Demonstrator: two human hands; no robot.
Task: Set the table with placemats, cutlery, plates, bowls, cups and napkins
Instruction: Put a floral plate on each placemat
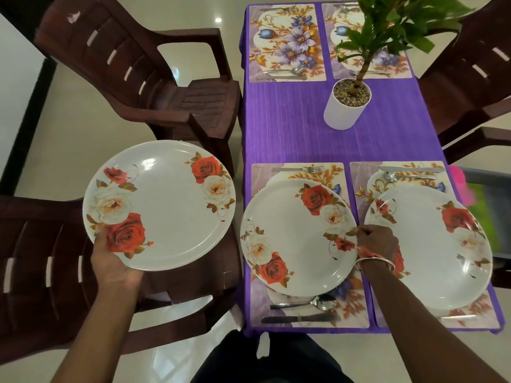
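At the left, off the worktop and over a dark chair (193, 100), the left hand (110, 261) grips the held plate (160, 205) at its near rim, thumb on top and fingers underneath. The plate looks stiff, glossy and smooth, so I judge it slippery and liable to chip if dropped. The rim is the place to hold it, and one-handed it is likely to tilt.

On the purple worktop (298, 128), the middle plate (293, 239) lies on the near-left placemat (260, 308), between a fork (298, 169) and a spoon (318, 302). The right hand (377, 240) has its fingers curled, pinching this plate's right rim. The right plate (437, 252) sits on the neighbouring mat, just beside that hand. The two far placemats (287, 42) carry cutlery but no plates.
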